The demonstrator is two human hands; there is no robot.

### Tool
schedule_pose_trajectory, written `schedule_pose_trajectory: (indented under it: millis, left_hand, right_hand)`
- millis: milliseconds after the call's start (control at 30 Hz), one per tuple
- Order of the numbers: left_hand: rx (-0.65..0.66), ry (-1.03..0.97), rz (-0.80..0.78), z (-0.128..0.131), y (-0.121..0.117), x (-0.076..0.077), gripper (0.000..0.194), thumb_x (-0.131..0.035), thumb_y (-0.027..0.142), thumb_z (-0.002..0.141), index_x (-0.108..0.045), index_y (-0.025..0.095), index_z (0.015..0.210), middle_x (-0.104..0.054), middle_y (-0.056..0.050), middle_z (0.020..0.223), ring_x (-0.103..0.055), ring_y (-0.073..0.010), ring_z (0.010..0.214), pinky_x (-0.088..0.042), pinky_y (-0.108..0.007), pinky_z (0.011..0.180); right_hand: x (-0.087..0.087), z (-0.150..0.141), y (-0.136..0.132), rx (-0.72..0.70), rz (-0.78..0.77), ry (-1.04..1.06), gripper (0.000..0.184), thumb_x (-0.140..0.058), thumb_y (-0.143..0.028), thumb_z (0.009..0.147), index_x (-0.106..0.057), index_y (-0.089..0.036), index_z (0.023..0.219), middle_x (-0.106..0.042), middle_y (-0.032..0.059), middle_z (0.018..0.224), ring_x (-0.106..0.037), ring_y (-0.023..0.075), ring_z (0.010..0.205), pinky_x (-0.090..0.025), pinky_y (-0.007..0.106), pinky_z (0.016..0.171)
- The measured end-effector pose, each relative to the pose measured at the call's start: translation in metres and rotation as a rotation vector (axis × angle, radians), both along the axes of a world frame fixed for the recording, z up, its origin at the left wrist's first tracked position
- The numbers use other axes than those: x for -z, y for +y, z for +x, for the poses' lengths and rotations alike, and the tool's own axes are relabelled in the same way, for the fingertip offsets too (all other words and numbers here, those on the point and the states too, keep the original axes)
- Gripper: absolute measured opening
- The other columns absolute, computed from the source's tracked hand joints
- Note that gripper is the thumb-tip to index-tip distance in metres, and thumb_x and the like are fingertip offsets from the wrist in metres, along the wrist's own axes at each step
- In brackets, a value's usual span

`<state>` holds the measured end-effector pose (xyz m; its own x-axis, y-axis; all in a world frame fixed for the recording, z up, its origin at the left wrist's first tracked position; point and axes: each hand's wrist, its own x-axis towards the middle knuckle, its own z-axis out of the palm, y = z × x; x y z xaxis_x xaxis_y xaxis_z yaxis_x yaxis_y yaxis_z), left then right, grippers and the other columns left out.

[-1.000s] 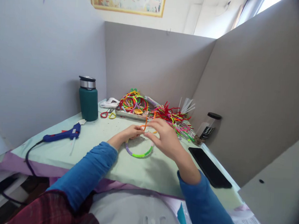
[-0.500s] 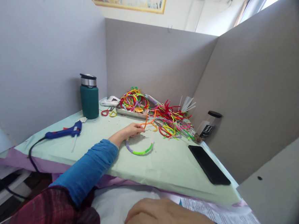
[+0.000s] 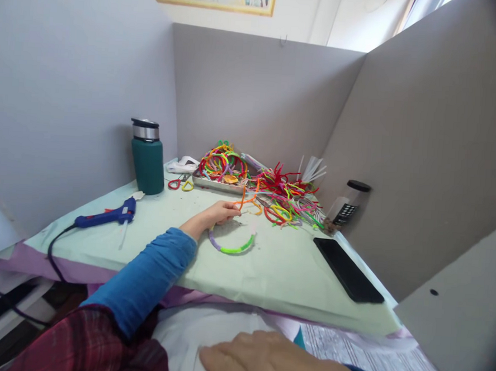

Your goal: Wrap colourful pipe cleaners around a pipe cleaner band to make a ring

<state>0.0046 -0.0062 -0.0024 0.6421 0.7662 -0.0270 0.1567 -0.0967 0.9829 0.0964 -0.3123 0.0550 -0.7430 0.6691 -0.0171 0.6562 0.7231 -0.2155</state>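
Observation:
My left hand (image 3: 219, 212) rests on the green table cover and pinches the end of an orange pipe cleaner (image 3: 244, 196) where it meets a hoop (image 3: 231, 245) wrapped in purple and green. The hoop lies flat on the table just in front of that hand. My right hand (image 3: 268, 364) lies low at the bottom of the view on white cloth in my lap, fingers stretched flat, holding nothing.
A metal tray (image 3: 214, 183) of coloured hoops and a loose heap of pipe cleaners (image 3: 289, 202) sit at the back. A green flask (image 3: 148, 157) and a blue glue gun (image 3: 105, 216) are at the left, a black phone (image 3: 347, 270) and a jar (image 3: 347, 208) at the right. Grey partitions enclose the table.
My right hand has let go of the hoop and dropped from the table to my lap. My left hand has stayed on the pipe cleaner and hoop.

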Motion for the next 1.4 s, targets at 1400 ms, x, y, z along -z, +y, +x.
schedule_pose_trajectory:
  millis: [1400]
  left_hand:
    - [0.003, 0.024, 0.029, 0.0, -0.001, 0.0, 0.035, -0.071, 0.041, 0.068, -0.063, 0.012, 0.086, -0.04, 0.007, 0.049, -0.025, -0.0025, 0.034, -0.011, -0.022, 0.038]
  right_hand:
    - [-0.033, 0.005, 0.006, -0.192, -0.035, 0.048, 0.014, -0.048, -0.024, 0.091, -0.058, -0.022, 0.081, -0.058, -0.0037, 0.058, -0.046, 0.0098, 0.046, -0.037, 0.023, 0.049]
